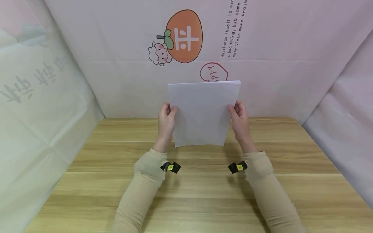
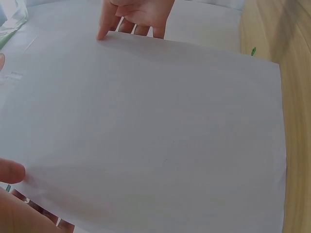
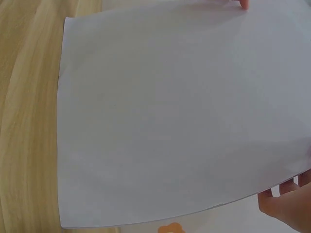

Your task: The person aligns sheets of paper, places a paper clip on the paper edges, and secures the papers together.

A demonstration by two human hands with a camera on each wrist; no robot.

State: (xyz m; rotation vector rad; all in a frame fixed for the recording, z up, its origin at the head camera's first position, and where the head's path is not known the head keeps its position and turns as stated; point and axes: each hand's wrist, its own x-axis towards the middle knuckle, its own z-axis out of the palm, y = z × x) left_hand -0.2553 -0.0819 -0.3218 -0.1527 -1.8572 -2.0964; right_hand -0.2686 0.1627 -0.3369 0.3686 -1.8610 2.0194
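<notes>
A blank white stack of paper (image 1: 202, 113) stands nearly upright over the far part of the table, its lower edge close to the wood. My left hand (image 1: 167, 124) grips its left edge, thumb on the near face and fingers behind. On the opposite edge my right hand (image 1: 241, 126) holds it the same way. In the left wrist view the paper (image 2: 160, 121) fills most of the picture, with the right hand (image 2: 138, 17) at its far edge. The right wrist view shows the paper (image 3: 170, 116) bowing slightly, the right hand's fingers (image 3: 286, 191) behind it.
The wood-grain table (image 1: 198, 194) ends at a white cloth backdrop (image 1: 122, 64) printed with an orange fruit (image 1: 186, 19), a small cartoon sheep and lettering. White cloth also hangs at both sides. A black wrist camera (image 1: 175, 167) sits on the left sleeve, another (image 1: 233, 167) on the right.
</notes>
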